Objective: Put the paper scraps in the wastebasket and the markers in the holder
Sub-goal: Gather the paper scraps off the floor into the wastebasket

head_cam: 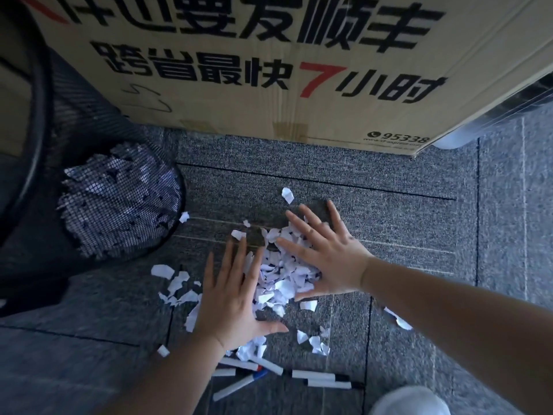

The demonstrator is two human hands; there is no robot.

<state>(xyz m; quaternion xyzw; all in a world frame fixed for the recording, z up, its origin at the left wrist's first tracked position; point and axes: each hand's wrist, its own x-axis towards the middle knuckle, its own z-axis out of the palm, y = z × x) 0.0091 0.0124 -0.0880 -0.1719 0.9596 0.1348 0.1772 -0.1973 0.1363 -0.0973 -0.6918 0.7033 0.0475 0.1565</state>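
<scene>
Hands: left hand (pixel 233 298) and right hand (pixel 326 259), fingers spread flat, flanking the paper scraps (pixel 278 280).
Risk: a loose scoop could spill scraps short of the wastebasket (pixel 119 199).

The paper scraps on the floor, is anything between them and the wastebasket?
Nothing visible blocks the way. The paper scraps lie on open carpet between both hands, and the mesh wastebasket stands just to their left. The cardboard box sits behind, not between.

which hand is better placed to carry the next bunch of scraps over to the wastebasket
Left, probably. The left hand lies flat on the wastebasket side of the scrap pile; the right hand presses the far side and would have to cross over it.
</scene>
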